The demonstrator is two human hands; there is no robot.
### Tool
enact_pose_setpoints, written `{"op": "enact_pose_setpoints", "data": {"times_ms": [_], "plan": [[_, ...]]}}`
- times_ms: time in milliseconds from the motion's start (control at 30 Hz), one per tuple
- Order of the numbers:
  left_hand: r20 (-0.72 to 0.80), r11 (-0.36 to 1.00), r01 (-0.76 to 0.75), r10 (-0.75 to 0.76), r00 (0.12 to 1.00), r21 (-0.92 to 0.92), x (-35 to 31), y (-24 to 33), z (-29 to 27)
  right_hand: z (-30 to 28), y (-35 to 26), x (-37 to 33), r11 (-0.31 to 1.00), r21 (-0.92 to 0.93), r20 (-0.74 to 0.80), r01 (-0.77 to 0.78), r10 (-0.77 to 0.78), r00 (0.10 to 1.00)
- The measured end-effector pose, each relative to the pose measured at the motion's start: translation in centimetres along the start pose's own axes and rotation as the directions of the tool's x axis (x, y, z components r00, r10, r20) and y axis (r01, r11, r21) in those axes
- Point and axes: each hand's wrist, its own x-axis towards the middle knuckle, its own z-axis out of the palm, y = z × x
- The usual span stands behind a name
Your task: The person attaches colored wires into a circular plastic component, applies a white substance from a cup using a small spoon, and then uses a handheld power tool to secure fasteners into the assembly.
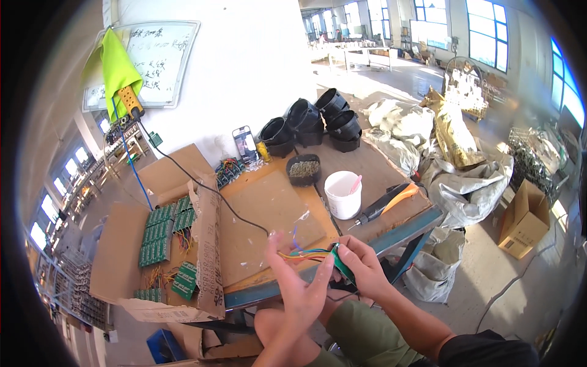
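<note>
A green board (346, 273) tilts in the right hand (367, 269), while its thin wires (309, 255), yellow, red and teal among them, stretch leftward toward the left hand (299, 290).

Workshop, I'd log it: electronics assembly on a factory floor. My right grip (367, 269) has a green circuit board (345, 270) trailing coloured wires (306, 256). Left of the left grip (301, 290), an open carton (209, 251) carries many more green boards (156, 244). Beyond both grips, a scuffed tabletop (373, 165) on a blue metal frame (263, 295) bears black plastic bins (276, 131), a dish (306, 181) of tiny parts, a white tub (342, 199) and a handheld tool (380, 205). Farther off, up to the left, I note a handwritten whiteboard (174, 67) and a yellow power strip (128, 100). Right of the grips: bulky sacks (400, 125). Far beyond them, a large hall with tall windows (487, 33) and more worktables (367, 49).
</note>
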Motion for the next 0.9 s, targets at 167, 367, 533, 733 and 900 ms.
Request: {"op": "enact_pose_setpoints", "data": {"times_ms": [167,367,533,733,900], "plan": [[-0.053,0.83,0.352,-0.413,0.909,-0.434,-0.2,-1.7,1.5,-0.2,0.6,-0.8,0.902,0.282,0.007,-0.326,0.338,0.941],[-0.094,0.984,0.18,-0.178,0.98,0.007,-0.8,-2.9,0.5,-0.4,2.4,0.2,0.93,0.217,-0.14,-0.297,0.331,0.933],[0.038,0.983,0.044,-0.051,0.998,0.18,-0.1,-3.0,-0.3,-0.2,2.6,0.2,0.934,-0.356,0.006,-0.014,0.017,1.0],[0.108,0.982,0.162,-0.173,0.979,0.1,-0.1,-2.9,0.3,-1.1,4.5,-0.1,0.974,-0.214,-0.118,-0.075,0.051,0.992],[0.063,0.972,0.036,-0.052,0.997,0.232,-0.9,-3.3,0.3,-2.2,5.2,-0.4,0.959,-0.214,-0.172,-0.184,0.148,0.974]]}}
